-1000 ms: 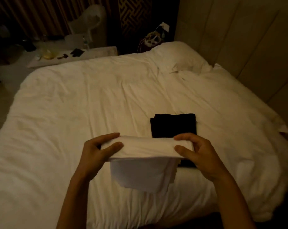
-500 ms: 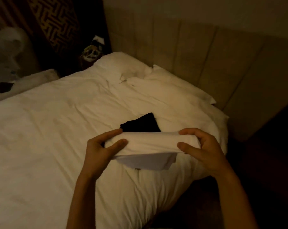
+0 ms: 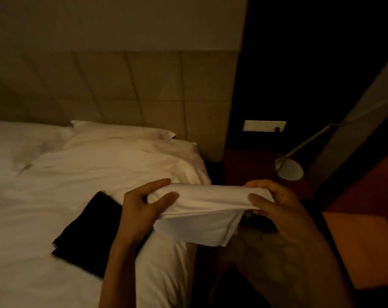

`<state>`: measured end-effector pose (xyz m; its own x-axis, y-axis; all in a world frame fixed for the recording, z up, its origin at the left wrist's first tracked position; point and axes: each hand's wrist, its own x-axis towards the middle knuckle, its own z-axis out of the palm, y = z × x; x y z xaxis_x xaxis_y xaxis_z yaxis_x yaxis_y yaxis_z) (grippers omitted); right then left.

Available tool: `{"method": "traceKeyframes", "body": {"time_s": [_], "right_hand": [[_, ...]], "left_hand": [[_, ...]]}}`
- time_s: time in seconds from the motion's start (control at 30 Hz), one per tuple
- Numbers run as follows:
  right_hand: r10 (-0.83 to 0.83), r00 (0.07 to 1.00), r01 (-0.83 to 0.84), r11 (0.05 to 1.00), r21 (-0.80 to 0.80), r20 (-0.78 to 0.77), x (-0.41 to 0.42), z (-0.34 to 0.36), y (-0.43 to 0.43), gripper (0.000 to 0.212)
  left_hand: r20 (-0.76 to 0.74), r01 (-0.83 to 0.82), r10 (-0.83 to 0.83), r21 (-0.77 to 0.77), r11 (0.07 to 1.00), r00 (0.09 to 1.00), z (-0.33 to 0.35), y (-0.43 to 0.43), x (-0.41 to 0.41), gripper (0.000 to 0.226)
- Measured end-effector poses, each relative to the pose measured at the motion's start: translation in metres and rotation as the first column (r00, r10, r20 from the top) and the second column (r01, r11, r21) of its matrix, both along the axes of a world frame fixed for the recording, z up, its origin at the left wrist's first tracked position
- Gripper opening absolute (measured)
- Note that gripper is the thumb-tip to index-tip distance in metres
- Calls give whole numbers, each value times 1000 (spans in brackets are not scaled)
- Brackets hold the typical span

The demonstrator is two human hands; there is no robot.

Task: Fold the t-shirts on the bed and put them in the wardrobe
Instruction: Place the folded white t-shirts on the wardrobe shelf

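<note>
Head view: left hand (image 3: pixel 139 210) and right hand (image 3: pixel 277 210) grip a soft folded white t-shirt (image 3: pixel 206 203).
Below: flat black t-shirt (image 3: pixel 86 236) on rumpled white bed (image 3: pixel 55 174).

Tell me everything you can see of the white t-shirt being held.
The white t-shirt is soft, thin-looking cloth, folded into a long bundle and held level in the air by the corner of the bed. The left hand grips one end, the right hand the other, thumbs on the near side. Loose folded layers hang below.
</note>
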<state>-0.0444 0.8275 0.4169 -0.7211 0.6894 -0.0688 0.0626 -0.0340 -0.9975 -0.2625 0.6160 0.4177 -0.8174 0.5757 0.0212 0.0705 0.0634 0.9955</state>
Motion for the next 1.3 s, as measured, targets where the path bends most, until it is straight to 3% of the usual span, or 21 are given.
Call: {"method": "traceKeyframes", "body": {"time_s": [0.17, 0.4, 0.67, 1.0, 1.2, 1.3], "right_hand": [[-206, 978, 204, 978, 38, 36, 48, -9, 72, 30], [-491, 865, 486, 871, 72, 100, 121, -1, 176, 31], [-770, 636, 760, 637, 130, 54, 191, 12, 243, 28], [-977, 204, 973, 209, 98, 64, 265, -10, 317, 32], [-974, 70, 969, 117, 218, 214, 312, -50, 366, 35], [-975, 46, 964, 101, 245, 218, 338, -78, 396, 34]], "left_hand": [[-36, 240, -241, -28, 970, 970, -7, 128, 3, 33], [26, 529, -529, -47, 847, 848, -2, 322, 40, 37], [18, 780, -780, -44, 625, 626, -9, 496, 114, 37], [85, 958, -955, -39, 283, 285, -33, 683, 230, 31], [-3, 988, -997, -136, 74, 75, -57, 759, 291, 35], [-1, 986, -999, -159, 47, 48, -88, 791, 317, 43]]}}
